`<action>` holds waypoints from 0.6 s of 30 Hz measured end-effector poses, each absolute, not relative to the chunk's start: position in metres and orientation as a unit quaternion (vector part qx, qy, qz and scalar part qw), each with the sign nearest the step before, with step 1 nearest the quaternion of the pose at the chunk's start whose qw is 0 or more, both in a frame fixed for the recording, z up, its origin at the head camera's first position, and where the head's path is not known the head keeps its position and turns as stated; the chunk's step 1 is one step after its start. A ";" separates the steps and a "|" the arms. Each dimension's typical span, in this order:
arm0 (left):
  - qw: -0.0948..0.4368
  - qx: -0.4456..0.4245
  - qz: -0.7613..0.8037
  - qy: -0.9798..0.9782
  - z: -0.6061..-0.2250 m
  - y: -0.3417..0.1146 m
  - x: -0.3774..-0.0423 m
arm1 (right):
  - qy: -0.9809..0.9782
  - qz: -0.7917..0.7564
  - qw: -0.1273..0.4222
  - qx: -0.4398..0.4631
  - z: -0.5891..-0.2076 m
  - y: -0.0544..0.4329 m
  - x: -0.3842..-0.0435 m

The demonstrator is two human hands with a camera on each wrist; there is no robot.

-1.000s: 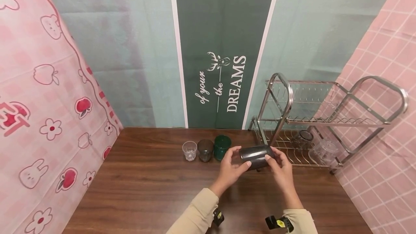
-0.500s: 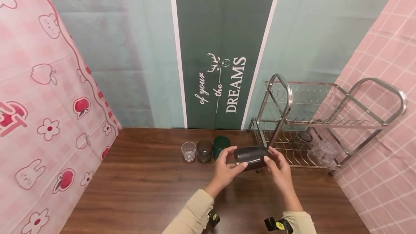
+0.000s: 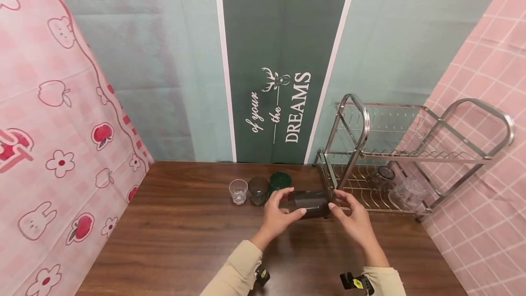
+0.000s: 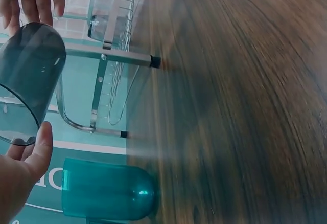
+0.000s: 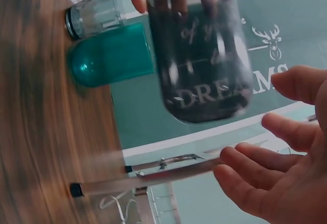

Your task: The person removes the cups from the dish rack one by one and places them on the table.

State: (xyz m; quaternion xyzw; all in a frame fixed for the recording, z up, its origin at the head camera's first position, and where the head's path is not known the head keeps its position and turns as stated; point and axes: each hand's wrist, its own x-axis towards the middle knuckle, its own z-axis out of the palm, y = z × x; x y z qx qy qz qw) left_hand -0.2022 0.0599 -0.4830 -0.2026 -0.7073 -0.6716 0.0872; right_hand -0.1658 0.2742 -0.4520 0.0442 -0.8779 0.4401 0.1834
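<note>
A smoky dark glass tumbler (image 3: 310, 203) lies sideways in the air above the table. My left hand (image 3: 276, 218) holds it at the rim end, thumb on the near side and fingers across the far side. At the rounded base is my right hand (image 3: 356, 224); in the right wrist view its fingers (image 5: 250, 168) are spread and stand apart from the tumbler. Behind the left hand, a small clear glass (image 3: 239, 192), a smoky grey glass (image 3: 258, 192) and a green tumbler (image 3: 281, 180) stand in a row. The left hand partly covers the green one.
A two-tier metal dish rack (image 3: 367, 127) stands at the back right, close to the right hand. Its lower tier bears a dark glass (image 3: 381, 178) and clear glassware (image 3: 408, 193). Cloth hangings enclose the wooden table (image 3: 176, 232) at the back and both sides.
The tumbler has shifted left and slightly down with my left hand. My right hand's fingers have let go of its base and now stand apart from it.
</note>
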 end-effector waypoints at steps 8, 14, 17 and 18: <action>0.120 -0.218 -0.593 -0.766 -0.500 0.055 -0.210 | -0.918 0.347 0.167 0.093 -0.449 0.286 -0.167; 0.129 -0.237 -0.535 -0.800 -0.500 0.048 -0.213 | -0.941 0.282 0.142 0.127 -0.447 0.298 -0.169; 0.118 -0.237 -0.513 -0.816 -0.498 0.044 -0.216 | -0.948 0.265 0.123 0.126 -0.445 0.303 -0.170; 0.114 -0.236 -0.507 -0.821 -0.498 0.043 -0.216 | -0.951 0.258 0.119 0.124 -0.444 0.305 -0.170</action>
